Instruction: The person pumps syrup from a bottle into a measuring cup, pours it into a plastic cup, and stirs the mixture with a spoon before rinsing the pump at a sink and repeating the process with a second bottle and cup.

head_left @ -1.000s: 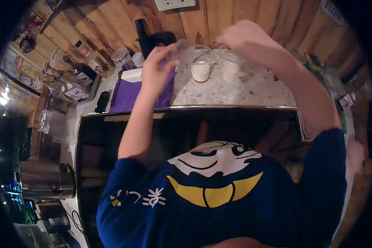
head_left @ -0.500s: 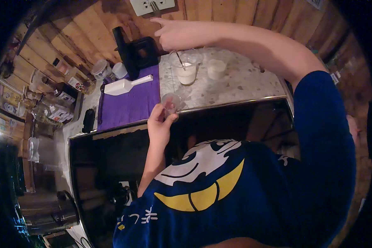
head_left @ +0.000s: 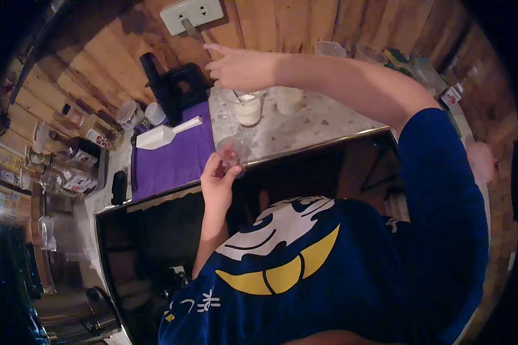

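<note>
In my left hand [head_left: 217, 183] is a small clear plastic cup [head_left: 232, 154], tilted, with something reddish showing through it. The thumb and fingers grip its side, over the counter's front edge. Above the back of the counter my right hand [head_left: 236, 70] stretches toward the wall, index finger extended and the others loosely bent, holding nothing that I can see. Just below that hand stands a clear cup of white, creamy contents [head_left: 248, 110] with a thin dark stick in it; my hand hides part of its rim. Beside it is a second pale cup [head_left: 288, 100], partly behind my forearm.
A white scoop [head_left: 158, 137] lies on a purple mat [head_left: 172, 160], by a black appliance [head_left: 181, 86]. A plug sits in the wall outlet [head_left: 191, 14]. Bottles [head_left: 80, 152] and jars crowd the left. Part of another limb [head_left: 481, 161] shows beyond my right sleeve.
The camera view has shifted, showing more of the back right. My right hand is lower in view, nearer the cup with the stick. My left hand still holds its cup.
</note>
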A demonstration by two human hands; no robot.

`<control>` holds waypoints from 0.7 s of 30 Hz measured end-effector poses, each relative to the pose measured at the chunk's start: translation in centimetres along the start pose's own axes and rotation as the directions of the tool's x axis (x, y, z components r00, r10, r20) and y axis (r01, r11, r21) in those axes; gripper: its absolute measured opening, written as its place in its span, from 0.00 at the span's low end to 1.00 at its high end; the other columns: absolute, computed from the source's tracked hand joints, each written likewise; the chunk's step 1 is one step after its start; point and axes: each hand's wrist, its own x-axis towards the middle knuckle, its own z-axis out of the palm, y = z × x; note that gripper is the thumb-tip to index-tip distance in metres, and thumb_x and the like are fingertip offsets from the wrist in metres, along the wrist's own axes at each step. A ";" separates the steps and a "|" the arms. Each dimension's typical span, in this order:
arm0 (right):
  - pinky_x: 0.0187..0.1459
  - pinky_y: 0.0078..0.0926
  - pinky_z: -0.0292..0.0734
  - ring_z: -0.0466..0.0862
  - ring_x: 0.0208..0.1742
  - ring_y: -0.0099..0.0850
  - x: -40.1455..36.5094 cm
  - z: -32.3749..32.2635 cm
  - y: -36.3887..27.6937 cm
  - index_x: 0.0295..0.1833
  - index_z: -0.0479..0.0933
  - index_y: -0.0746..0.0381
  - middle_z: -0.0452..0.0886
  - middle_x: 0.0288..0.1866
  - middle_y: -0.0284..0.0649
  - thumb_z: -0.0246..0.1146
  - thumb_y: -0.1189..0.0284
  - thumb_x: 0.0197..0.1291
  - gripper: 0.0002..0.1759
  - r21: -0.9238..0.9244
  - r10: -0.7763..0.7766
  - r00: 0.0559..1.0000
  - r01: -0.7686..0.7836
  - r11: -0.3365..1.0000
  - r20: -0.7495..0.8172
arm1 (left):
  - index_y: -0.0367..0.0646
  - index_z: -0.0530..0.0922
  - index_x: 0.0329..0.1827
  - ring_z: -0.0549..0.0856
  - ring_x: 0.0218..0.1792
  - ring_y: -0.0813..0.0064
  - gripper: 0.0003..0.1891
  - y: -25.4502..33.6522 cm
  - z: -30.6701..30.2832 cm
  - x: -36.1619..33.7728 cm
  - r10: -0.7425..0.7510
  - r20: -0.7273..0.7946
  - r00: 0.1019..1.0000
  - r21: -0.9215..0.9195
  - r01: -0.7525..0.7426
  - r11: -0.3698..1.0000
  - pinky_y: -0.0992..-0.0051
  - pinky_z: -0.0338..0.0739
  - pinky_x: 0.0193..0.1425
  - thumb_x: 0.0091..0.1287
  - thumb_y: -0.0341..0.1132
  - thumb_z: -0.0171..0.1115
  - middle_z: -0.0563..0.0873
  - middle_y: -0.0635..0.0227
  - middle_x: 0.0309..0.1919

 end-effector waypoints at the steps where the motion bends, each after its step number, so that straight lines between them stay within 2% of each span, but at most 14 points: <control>1: 0.76 0.56 0.44 0.76 0.57 0.31 -0.2 0.2 -0.2 0.35 0.83 0.54 0.81 0.39 0.32 0.60 0.72 0.52 0.07 0.018 -0.001 1.000 0.002 1.000 -0.017 | 0.39 0.74 0.64 0.82 0.51 0.75 0.27 -0.1 0.0 0.2 -0.017 0.001 1.000 0.015 0.017 1.000 0.78 0.75 0.53 0.58 0.18 0.65 0.83 0.66 0.51; 5: 0.73 0.57 0.49 0.76 0.56 0.31 -1.6 0.0 -1.5 0.35 0.83 0.53 0.81 0.39 0.33 0.60 0.71 0.51 0.07 0.108 0.046 0.999 -0.044 0.993 -0.012 | 0.36 0.76 0.60 0.78 0.46 0.78 0.25 1.0 0.9 0.5 -0.070 0.001 0.998 0.044 0.069 0.997 0.79 0.74 0.53 0.56 0.18 0.66 0.78 0.71 0.43; 7: 0.66 0.55 0.58 0.76 0.53 0.30 -2.0 1.0 -2.7 0.34 0.81 0.51 0.80 0.39 0.32 0.59 0.70 0.52 0.06 0.107 0.089 0.995 -0.083 0.991 -0.054 | 0.36 0.76 0.60 0.79 0.49 0.77 0.26 0.4 0.6 0.7 -0.027 -0.021 0.999 0.120 0.029 0.992 0.78 0.75 0.54 0.56 0.17 0.65 0.79 0.69 0.48; 8: 0.58 0.48 0.63 0.76 0.50 0.28 -2.3 1.0 -3.3 0.34 0.80 0.49 0.79 0.38 0.30 0.58 0.67 0.54 0.06 0.078 0.115 0.989 -0.108 0.991 -0.089 | 0.36 0.76 0.61 0.80 0.51 0.75 0.26 1.1 0.3 0.7 -0.135 -0.007 0.991 0.167 0.135 0.977 0.76 0.75 0.55 0.56 0.16 0.64 0.80 0.66 0.52; 9: 0.55 0.44 0.64 0.75 0.48 0.27 -2.2 1.2 -3.9 0.34 0.78 0.48 0.77 0.37 0.28 0.56 0.66 0.55 0.05 0.066 0.166 0.986 -0.164 0.984 -0.032 | 0.35 0.75 0.62 0.81 0.50 0.74 0.26 0.6 0.5 0.6 -0.084 -0.026 0.996 0.065 0.086 0.994 0.76 0.76 0.55 0.57 0.17 0.63 0.81 0.65 0.53; 10: 0.53 0.43 0.64 0.75 0.47 0.26 -2.7 1.2 -4.1 0.34 0.78 0.48 0.76 0.36 0.27 0.56 0.66 0.55 0.05 0.086 0.189 0.973 -0.179 0.980 -0.130 | 0.36 0.74 0.63 0.81 0.49 0.74 0.26 0.0 0.1 0.8 -0.089 -0.008 0.996 0.079 0.089 0.993 0.77 0.76 0.54 0.59 0.19 0.63 0.81 0.65 0.52; 11: 0.52 0.44 0.65 0.75 0.47 0.25 -2.8 0.8 -4.3 0.34 0.77 0.48 0.76 0.36 0.27 0.57 0.66 0.55 0.04 0.043 0.216 0.970 -0.212 0.976 -0.108 | 0.37 0.74 0.63 0.81 0.47 0.76 0.26 0.1 0.4 0.8 -0.027 -0.001 1.000 0.040 0.027 0.999 0.79 0.76 0.51 0.59 0.21 0.65 0.82 0.65 0.52; 12: 0.52 0.44 0.65 0.75 0.47 0.25 -3.2 1.7 -4.2 0.34 0.77 0.48 0.75 0.36 0.27 0.57 0.65 0.54 0.04 0.052 0.219 0.950 -0.213 0.976 -0.223 | 0.37 0.74 0.64 0.81 0.45 0.77 0.27 0.3 0.2 0.8 -0.022 0.015 1.000 0.097 0.020 0.995 0.80 0.76 0.48 0.60 0.24 0.67 0.82 0.65 0.51; 13: 0.52 0.44 0.65 0.75 0.47 0.25 -3.4 1.2 -4.4 0.34 0.77 0.49 0.75 0.36 0.28 0.57 0.66 0.54 0.04 0.041 0.262 0.925 -0.261 0.964 -0.273 | 0.38 0.74 0.64 0.81 0.43 0.78 0.28 0.6 0.6 0.9 -0.040 0.018 0.999 0.032 0.039 0.999 0.82 0.75 0.46 0.59 0.28 0.69 0.83 0.67 0.49; 14: 0.52 0.43 0.65 0.75 0.46 0.25 -3.7 1.4 -4.3 0.34 0.77 0.49 0.75 0.36 0.28 0.57 0.65 0.54 0.04 0.048 0.284 0.911 -0.283 0.958 -0.298 | 0.38 0.74 0.64 0.81 0.44 0.78 0.28 -0.1 -0.1 1.0 -0.062 0.042 0.997 0.053 0.060 0.997 0.82 0.75 0.45 0.59 0.30 0.70 0.83 0.68 0.47; 16: 0.51 0.42 0.65 0.76 0.46 0.26 -3.8 2.2 -4.4 0.33 0.77 0.50 0.75 0.36 0.29 0.57 0.65 0.54 0.04 0.077 0.318 0.875 -0.312 0.947 -0.365 | 0.38 0.74 0.64 0.81 0.45 0.78 0.29 -0.6 0.4 1.4 -0.013 0.061 0.998 0.024 0.012 1.000 0.81 0.74 0.47 0.59 0.32 0.71 0.83 0.68 0.47; 17: 0.50 0.40 0.66 0.76 0.45 0.27 -4.1 1.8 -4.5 0.32 0.77 0.50 0.74 0.35 0.30 0.57 0.65 0.53 0.04 0.107 0.336 0.873 -0.319 0.942 -0.354 | 0.38 0.73 0.64 0.81 0.46 0.77 0.29 -0.5 0.5 1.6 -0.016 0.073 0.997 0.016 0.015 1.000 0.80 0.74 0.48 0.59 0.32 0.72 0.83 0.67 0.48; 20: 0.50 0.38 0.67 0.76 0.46 0.28 -5.2 1.6 -5.1 0.34 0.78 0.52 0.75 0.36 0.30 0.58 0.66 0.51 0.06 0.197 0.386 0.797 -0.332 0.923 -0.464 | 0.36 0.72 0.65 0.81 0.49 0.75 0.30 0.1 1.3 1.8 -0.027 0.104 0.994 -0.008 0.028 1.000 0.78 0.74 0.52 0.59 0.33 0.72 0.82 0.65 0.49; 21: 0.50 0.38 0.67 0.76 0.47 0.28 -5.8 0.3 -5.2 0.36 0.79 0.53 0.75 0.36 0.31 0.58 0.66 0.51 0.08 0.239 0.432 0.800 -0.362 0.901 -0.416 | 0.36 0.72 0.65 0.81 0.49 0.74 0.30 0.2 1.5 1.9 -0.035 0.116 0.993 -0.013 0.037 0.999 0.77 0.74 0.53 0.59 0.33 0.72 0.82 0.65 0.49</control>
